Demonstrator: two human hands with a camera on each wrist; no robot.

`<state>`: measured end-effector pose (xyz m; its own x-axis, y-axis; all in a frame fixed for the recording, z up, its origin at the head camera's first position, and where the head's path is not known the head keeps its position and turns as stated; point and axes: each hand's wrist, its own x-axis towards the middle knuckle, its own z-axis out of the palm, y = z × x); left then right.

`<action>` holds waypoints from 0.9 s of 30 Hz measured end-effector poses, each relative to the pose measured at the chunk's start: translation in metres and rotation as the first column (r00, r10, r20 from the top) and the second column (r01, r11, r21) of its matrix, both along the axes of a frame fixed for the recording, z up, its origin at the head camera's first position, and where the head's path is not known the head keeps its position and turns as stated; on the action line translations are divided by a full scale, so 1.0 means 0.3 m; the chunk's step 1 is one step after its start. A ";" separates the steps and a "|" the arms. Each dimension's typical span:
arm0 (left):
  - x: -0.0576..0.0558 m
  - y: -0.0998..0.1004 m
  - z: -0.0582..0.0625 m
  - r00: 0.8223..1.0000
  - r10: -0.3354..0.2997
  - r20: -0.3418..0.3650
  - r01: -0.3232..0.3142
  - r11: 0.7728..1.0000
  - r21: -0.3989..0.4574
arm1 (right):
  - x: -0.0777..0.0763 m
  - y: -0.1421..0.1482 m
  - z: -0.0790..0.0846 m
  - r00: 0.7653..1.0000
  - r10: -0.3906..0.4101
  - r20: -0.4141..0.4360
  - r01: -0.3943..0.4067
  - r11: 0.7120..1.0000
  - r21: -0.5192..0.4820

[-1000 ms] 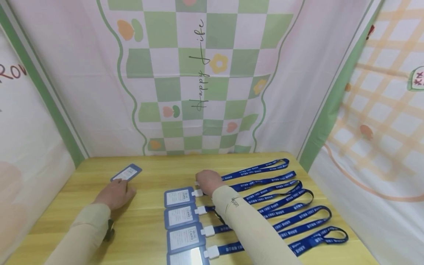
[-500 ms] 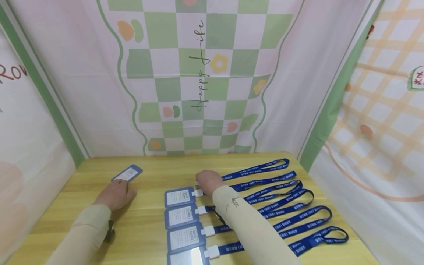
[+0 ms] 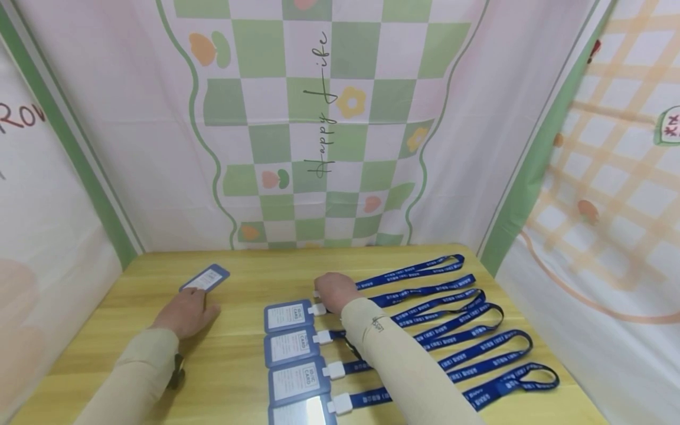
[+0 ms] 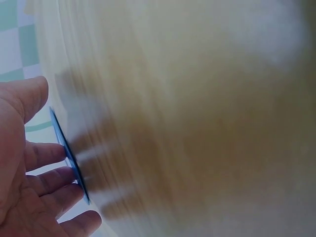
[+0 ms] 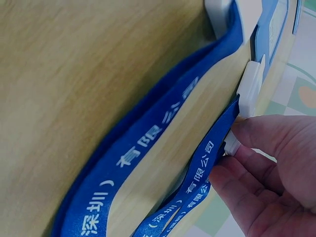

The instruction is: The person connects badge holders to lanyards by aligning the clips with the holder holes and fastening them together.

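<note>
A blue-framed card holder (image 3: 214, 276) with a white insert lies at the left back of the table. My left hand (image 3: 183, 311) touches its near end. In the left wrist view the fingertips (image 4: 57, 153) meet the holder's thin edge (image 4: 60, 132), and the thumb stands apart from it. On the right, my right hand (image 3: 336, 290) holds the clip end of a blue lanyard (image 3: 409, 273). The right wrist view shows the white clip (image 5: 231, 143) between thumb and fingers. Close by, another lanyard's clip (image 5: 249, 89) is joined to a card holder.
Several card holders (image 3: 291, 348) form a column mid-table, with white clips (image 3: 334, 370) on their lanyards. The lanyard loops (image 3: 510, 348) fan out to the right, partly under the right sleeve (image 3: 409, 360). Printed curtains (image 3: 356, 136) stand behind the wooden table (image 3: 234, 378).
My left hand and the card holder under it have shifted very slightly to the right. My right hand stays at the same lanyard.
</note>
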<state>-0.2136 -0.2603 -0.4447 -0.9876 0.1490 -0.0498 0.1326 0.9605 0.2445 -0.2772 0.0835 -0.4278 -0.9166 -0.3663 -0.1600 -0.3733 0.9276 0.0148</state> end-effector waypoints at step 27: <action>0.012 0.014 0.004 1.000 -0.022 -0.016 0.022 1.000 0.010 | 0.008 0.008 0.005 1.000 0.003 0.004 -0.003 1.000 -0.007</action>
<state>-0.2100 -0.2562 -0.4436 -0.9848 0.1709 -0.0325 0.1573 0.9548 0.2523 -0.2747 0.0857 -0.4263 -0.9148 -0.3706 -0.1607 -0.3766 0.9264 0.0069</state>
